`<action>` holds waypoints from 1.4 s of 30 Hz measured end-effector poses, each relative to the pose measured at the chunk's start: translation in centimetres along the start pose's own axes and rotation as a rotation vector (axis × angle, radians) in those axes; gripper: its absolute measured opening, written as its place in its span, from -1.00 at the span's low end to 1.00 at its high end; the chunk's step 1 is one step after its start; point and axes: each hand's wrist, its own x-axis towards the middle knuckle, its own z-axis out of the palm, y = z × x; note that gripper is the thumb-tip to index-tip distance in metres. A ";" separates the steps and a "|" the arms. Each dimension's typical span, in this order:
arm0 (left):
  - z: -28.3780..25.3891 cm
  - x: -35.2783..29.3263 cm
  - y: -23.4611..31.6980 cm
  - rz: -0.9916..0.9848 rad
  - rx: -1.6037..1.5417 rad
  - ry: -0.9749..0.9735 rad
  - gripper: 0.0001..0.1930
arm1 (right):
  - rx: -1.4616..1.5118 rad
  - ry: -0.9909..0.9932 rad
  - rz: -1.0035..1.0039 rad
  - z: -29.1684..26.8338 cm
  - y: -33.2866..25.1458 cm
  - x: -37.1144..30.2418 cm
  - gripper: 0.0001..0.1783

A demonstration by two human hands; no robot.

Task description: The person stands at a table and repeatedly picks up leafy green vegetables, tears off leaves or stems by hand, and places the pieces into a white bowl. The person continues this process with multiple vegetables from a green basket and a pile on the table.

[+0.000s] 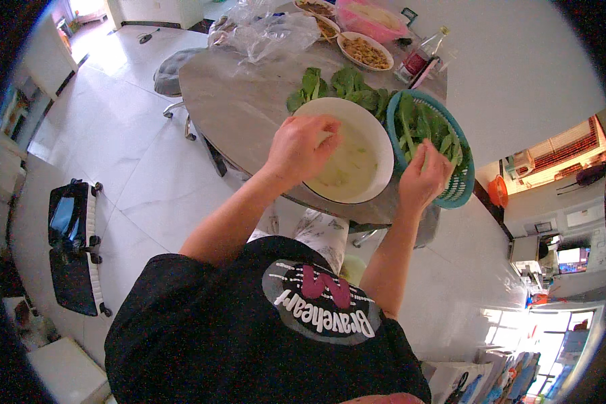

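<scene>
A white bowl [382, 145] of cloudy, pale water with small green bits in it stands at the table's near edge. Over its left side my left hand [303, 149] is closed, fingers curled inward; whatever they may hold is hidden. To the right of the bowl, a teal plastic basket [466, 176] holds leafy greens [429, 124]. My right hand [425, 176] reaches over the basket's near side, its fingers pinched at a green stem. More loose leafy greens [350, 86] lie on the table just behind the bowl.
The grey table [229, 101] also bears a crumpled clear plastic bag [266, 34], a plate of food [365, 51], a pink basin [374, 19] and a glass bottle [424, 54] at the back. A stool [172, 71] stands left of it. A black suitcase [74, 249] is on the floor.
</scene>
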 end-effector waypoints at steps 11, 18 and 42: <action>1.8 6.5 -14.9 -0.460 -0.436 -0.221 -0.77 | 0.594 -0.503 0.041 -0.7 -6.8 -2.0 -0.90; 4.3 8.9 -14.9 -0.421 0.351 -0.369 -0.60 | 0.544 -0.477 0.028 -0.3 -6.4 -2.3 -0.93; 0.2 8.6 -15.4 -0.322 0.210 -0.184 -0.75 | 0.370 -0.590 0.053 -0.2 -6.4 -2.7 -0.84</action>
